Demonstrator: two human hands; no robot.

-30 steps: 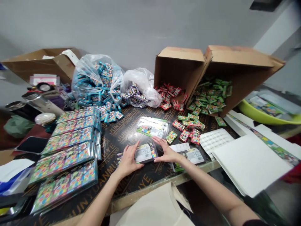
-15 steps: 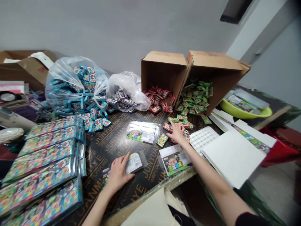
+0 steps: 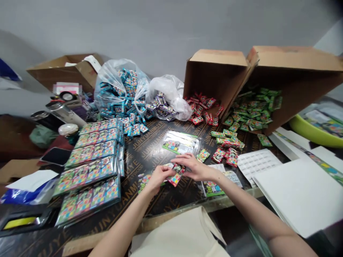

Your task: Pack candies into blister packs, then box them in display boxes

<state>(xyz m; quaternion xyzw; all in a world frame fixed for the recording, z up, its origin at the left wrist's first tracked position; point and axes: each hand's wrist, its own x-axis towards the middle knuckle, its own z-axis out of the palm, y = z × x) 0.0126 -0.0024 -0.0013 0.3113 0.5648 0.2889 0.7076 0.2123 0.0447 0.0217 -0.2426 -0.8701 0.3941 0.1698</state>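
Looking down from the head view, small red packets point(image 3: 174, 177) are pinched between the left fingers point(image 3: 166, 172) and right fingers point(image 3: 182, 160), low over the desk point(image 3: 154, 157). A clear sleeve point(image 3: 180, 142) lies just ahead. At upper right, cardboard boxes point(image 3: 218, 76) are tipped on their sides, so loose packets point(image 3: 252, 114) spill out within reach.

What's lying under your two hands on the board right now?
Between the left hand and right hand sits a small red printed packet. A printed card pokes out past the left hand on the dark plywood board. Whatever lies directly beneath the palms is covered.
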